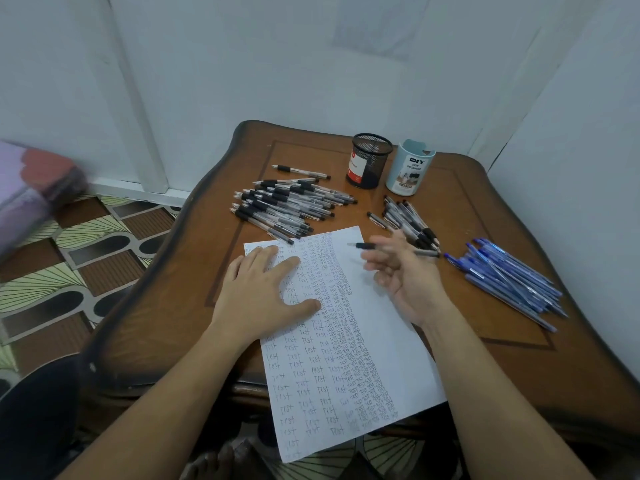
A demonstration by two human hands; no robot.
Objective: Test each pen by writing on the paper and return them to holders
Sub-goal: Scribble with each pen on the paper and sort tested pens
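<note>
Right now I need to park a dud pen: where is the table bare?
Bare: the table left of the paper, this side of the black pens; the near right corner between paper and blue pens; the far left corner. Crowded: from the holders to the paper's top edge.

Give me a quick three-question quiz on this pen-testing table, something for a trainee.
1. True or false: pens stick out of the black mesh holder.
2. Which lie farthest to the person's right? A) red pens B) blue pens C) pencils
3. What does the left hand rest flat on?
Key: 1 false; 2 B; 3 the paper, covered with rows of the word "test".
</note>
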